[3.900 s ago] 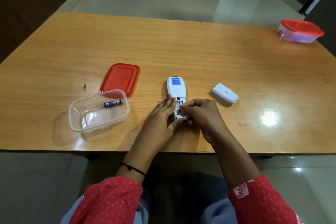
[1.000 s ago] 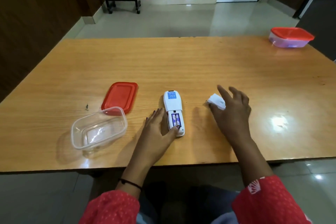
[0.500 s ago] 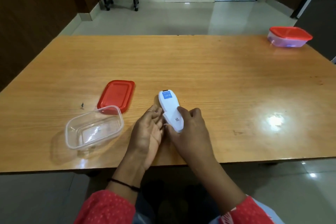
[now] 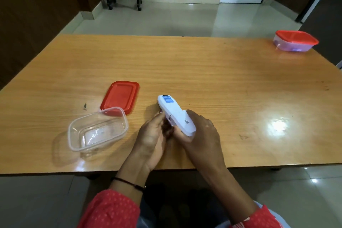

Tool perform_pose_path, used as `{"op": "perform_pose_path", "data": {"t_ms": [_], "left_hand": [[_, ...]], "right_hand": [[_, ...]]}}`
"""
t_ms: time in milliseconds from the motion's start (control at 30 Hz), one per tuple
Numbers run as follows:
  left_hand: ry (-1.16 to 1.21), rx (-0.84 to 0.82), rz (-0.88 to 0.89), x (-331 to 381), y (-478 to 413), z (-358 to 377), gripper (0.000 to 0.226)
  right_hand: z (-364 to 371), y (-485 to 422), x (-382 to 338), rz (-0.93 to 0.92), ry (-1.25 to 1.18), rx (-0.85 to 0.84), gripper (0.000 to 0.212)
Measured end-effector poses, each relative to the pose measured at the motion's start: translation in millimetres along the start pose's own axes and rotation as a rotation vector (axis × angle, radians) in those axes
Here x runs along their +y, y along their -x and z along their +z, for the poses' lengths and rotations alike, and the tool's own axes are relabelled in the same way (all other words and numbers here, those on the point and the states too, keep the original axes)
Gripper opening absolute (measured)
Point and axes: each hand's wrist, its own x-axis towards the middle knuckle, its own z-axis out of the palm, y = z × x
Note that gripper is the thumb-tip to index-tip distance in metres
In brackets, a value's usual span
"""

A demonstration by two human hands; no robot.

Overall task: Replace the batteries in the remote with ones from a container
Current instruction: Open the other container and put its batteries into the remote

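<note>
The white remote (image 4: 174,114) lies back side up, tilted off the wooden table (image 4: 212,72), its blue label at the far end and the battery cover on its near half. My right hand (image 4: 199,134) grips the remote's near end from the right. My left hand (image 4: 152,135) holds its left side, fingers against the edge by the cover seam. The clear plastic container (image 4: 98,128) stands open and empty to the left, with its red lid (image 4: 120,97) lying flat behind it. No batteries are visible.
A second container with a red lid (image 4: 295,40) sits at the table's far right corner. The table's near edge runs just below my wrists. A small dark speck (image 4: 85,106) lies left of the red lid.
The last battery left the clear container and went into the remote. My right hand fetched the cover from the right and set it on the remote; both hands now hold the raised remote.
</note>
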Motion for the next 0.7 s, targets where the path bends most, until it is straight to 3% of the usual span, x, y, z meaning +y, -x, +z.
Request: {"op": "perform_pose_path", "data": {"t_ms": [167, 367, 567, 700], "left_hand": [[0.141, -0.015, -0.066, -1, 1, -3, 0.046], [0.172, -0.057, -0.02, 5, 0, -6, 0.054], [0.183, -0.162, -0.003, -5, 4, 2, 0.055], [0.175, -0.182, 0.043, 0, 5, 2, 0.049]], "right_hand": [[-2, 11, -20, -0.133, -0.018, -0.01, 0.058], [-8, 8, -23, -0.159, -0.009, 0.095, 0.04], [-1, 6, -16, -0.211, 0.01, 0.137, 0.046], [0, 8, -18, -0.225, 0.037, 0.039, 0.051]]}}
